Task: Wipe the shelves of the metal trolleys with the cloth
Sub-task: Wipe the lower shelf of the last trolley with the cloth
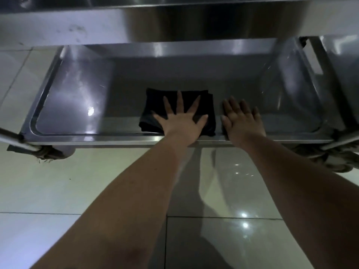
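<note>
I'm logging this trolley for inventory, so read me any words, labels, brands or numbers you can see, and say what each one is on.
No text can be read.
The lower shelf, the upper shelf, the black cloth and the floor tiles carry no label, brand or number.
The dark smudges on the upper shelf are marks, not letters.

Upper shelf overhangs; lower shelf bare leftward.
</note>
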{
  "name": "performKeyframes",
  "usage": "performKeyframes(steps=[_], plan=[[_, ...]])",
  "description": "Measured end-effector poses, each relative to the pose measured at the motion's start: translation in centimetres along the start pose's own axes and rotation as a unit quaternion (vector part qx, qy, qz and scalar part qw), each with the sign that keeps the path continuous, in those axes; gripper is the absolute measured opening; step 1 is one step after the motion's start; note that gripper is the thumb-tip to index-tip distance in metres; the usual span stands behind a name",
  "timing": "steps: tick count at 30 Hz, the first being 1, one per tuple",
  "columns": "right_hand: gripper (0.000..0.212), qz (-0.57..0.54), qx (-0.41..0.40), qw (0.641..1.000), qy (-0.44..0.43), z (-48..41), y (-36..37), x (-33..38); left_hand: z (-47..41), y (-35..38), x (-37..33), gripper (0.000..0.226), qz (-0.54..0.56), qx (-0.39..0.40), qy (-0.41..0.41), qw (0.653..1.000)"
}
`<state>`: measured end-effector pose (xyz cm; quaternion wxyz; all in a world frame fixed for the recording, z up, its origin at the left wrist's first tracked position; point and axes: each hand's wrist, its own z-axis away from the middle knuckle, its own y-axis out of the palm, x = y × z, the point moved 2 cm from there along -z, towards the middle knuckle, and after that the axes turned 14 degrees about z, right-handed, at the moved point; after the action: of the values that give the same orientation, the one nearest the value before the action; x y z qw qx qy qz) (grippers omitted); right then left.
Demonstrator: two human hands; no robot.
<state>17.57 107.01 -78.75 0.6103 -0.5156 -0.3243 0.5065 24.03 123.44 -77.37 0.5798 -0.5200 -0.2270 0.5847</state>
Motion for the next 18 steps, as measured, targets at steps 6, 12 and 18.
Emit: performKeyframes(steps=[6, 12, 18], plan=[[0.056, -0.009, -0.018, 1.0, -0.015, 0.0, 0.1, 0.8, -0.5, -4.2, 10.1, 0.063, 0.01, -0.041, -0.083, 0.996], [0.056, -0.021, -0.014, 1.0, -0.013, 0.6, 0.2, 1.7, -0.5, -4.7, 12.5, 0.061, -0.008, -0.062, -0.148, 0.987], [0.053, -0.041, -0.054, 0.997, 0.039, -0.5, -0.7, -5.5, -1.0, -3.2, 8.9, 0.06, -0.01, -0.069, -0.134, 0.988]])
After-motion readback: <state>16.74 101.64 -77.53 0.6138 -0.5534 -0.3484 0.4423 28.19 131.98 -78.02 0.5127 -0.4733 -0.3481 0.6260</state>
